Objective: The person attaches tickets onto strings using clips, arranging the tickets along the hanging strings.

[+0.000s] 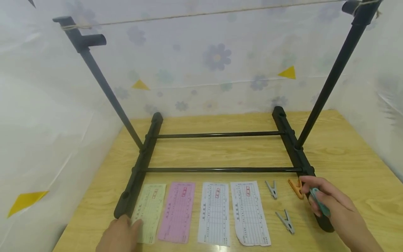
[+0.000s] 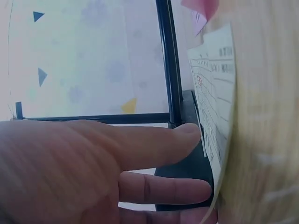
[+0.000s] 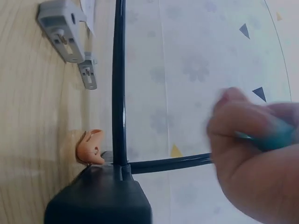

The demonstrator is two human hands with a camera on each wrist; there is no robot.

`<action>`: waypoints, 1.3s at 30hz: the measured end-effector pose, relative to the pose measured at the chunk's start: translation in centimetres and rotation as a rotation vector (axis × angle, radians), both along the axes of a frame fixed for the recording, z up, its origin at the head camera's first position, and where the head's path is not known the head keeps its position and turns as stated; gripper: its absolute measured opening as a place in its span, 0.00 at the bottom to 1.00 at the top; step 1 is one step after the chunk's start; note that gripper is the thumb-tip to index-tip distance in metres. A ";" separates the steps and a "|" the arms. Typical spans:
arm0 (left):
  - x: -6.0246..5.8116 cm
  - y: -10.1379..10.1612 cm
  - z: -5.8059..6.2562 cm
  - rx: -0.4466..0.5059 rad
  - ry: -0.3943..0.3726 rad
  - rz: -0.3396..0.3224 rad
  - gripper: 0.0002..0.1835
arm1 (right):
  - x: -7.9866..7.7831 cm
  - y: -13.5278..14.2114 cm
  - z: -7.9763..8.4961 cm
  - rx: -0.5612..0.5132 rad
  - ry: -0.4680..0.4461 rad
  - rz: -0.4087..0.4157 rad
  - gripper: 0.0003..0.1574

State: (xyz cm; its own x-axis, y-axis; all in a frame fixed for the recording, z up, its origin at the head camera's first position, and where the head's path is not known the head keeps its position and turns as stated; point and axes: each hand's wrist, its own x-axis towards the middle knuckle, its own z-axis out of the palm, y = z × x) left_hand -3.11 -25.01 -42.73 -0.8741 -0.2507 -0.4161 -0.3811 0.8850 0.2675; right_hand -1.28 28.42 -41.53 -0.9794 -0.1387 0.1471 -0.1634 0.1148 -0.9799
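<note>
A pale flower-printed sheet (image 1: 185, 63) (yellow triangles (image 1: 288, 72) dot it) hangs behind the light wood-grain bench (image 1: 349, 168).

The right hand (image 1: 341, 210) partly hid a teal clip (image 1: 322, 205), and the head view's bottom edge cropped the left hand (image 1: 119, 235).

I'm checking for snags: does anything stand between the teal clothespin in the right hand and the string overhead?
Nothing visible does. The right hand holds the teal clothespin nearer the head camera than the right upright, so the way up to the string looks open.
</note>
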 end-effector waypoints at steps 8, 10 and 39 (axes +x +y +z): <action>-0.2 0.6 -0.2 -0.027 -0.038 0.044 0.37 | 0.8 -0.3 0.4 0.040 -0.139 -0.171 0.20; -0.2 0.8 -0.2 -0.032 -0.047 0.063 0.38 | 1.0 -0.3 0.4 0.045 -0.131 -0.153 0.20; 0.4 0.8 -1.1 0.092 0.028 0.064 0.27 | 1.0 0.1 0.9 0.140 0.022 0.016 0.27</action>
State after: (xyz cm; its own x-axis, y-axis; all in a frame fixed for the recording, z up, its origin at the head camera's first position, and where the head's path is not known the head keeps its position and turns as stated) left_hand -2.72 -24.20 -43.79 -0.8690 -0.2678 -0.4161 -0.4272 0.8303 0.3579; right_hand -0.29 28.49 -40.66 -0.9736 -0.1747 0.1467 -0.1876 0.2474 -0.9506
